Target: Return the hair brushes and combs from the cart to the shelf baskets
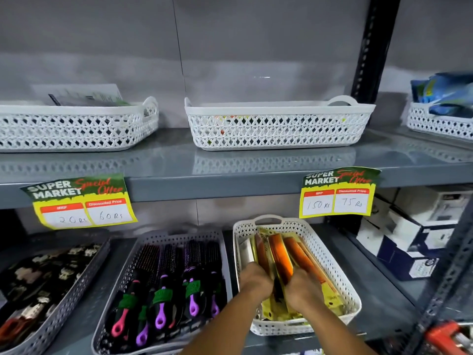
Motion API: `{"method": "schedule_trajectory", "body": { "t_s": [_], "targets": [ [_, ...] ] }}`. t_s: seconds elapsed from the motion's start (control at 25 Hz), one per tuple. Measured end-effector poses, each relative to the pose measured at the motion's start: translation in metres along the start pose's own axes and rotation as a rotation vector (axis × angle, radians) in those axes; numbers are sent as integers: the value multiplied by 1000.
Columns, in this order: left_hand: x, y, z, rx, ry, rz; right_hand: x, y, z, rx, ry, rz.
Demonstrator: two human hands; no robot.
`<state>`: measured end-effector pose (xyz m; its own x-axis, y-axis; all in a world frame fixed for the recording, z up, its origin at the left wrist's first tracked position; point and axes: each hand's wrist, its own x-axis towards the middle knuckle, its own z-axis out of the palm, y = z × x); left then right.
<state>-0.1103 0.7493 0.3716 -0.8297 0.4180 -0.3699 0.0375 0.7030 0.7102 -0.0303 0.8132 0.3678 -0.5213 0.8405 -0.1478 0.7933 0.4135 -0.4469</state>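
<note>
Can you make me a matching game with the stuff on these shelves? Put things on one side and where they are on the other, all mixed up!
Things:
1. orange combs
2. hair brushes
3. blue packets
4. white boxes

Places:
A. lower shelf, far right
B. grey basket, lower shelf
C. white basket where both hands are
D. basket on upper shelf, far right

Pairs: 1-C, 2-B, 3-D, 4-A

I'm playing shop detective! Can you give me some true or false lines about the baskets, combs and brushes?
1. Both hands (left hand, right hand) are in the white lattice plastic basket of orange combs. True.
2. The brushes with pink and purple handles lie in a grey basket. True.
3. The brushes sit on the top shelf. False: lower shelf.
4. The right yellow price tag reads 20 and 60. False: 150 and 75.
</note>
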Motion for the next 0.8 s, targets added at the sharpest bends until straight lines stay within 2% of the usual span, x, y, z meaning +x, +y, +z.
{"method": "schedule_trajectory", "body": {
  "t_s": [0.28, 0.4, 0.52, 0.68, 0.76, 0.8],
  "targets": [
    [-9, 3, 7, 57, 78, -21, -1, -3, -1, -120, -65, 54],
    [-13, 2, 9, 167, 71, 56, -3, -5, -1, -131, -68, 54],
    [-20, 0, 6, 277, 66, 116, -6, -4, 0, -136, -1, 22],
    [-23, -6, -7, 410, 130, 376, -10, -3, -9, -83, 191, -114],
    [-25, -17, -18, 517, 295, 570, -17, -3, -13, -41, 312, -217],
    [-29, -20, -24, 538, 442, 657, -22, -4, -15, 20, 396, -266]
  ]
}}
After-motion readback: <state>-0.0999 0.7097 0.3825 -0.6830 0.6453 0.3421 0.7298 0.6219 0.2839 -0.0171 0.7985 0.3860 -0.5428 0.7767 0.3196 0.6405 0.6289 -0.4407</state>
